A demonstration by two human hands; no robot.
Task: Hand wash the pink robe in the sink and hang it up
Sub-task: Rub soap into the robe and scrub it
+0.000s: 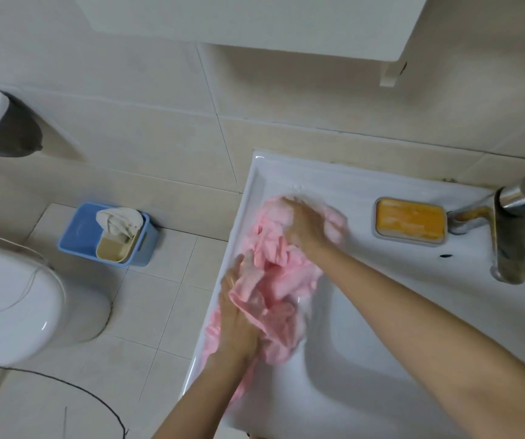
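The left hand [239, 315] holds a robe [283, 280] fold in its fingers; the right hand [302, 223] is blurred (fingers unclear). Cloth overhanging the sink [255, 172] rim could slide out, wetting the floor [160, 296].

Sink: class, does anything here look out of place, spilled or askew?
Part of the pink robe hangs over the sink rim beside the left hand, outside the basin, so it may drip on the floor. Nothing else stands out.

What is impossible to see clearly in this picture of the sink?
Head view:
Pink fabric robe: bunched, partly under the left hand; full shape hidden.
Right hand: fingers blurred by motion.
Chrome metal tap: cut off by the right edge.
White ceramic toilet: cut off by the left edge.
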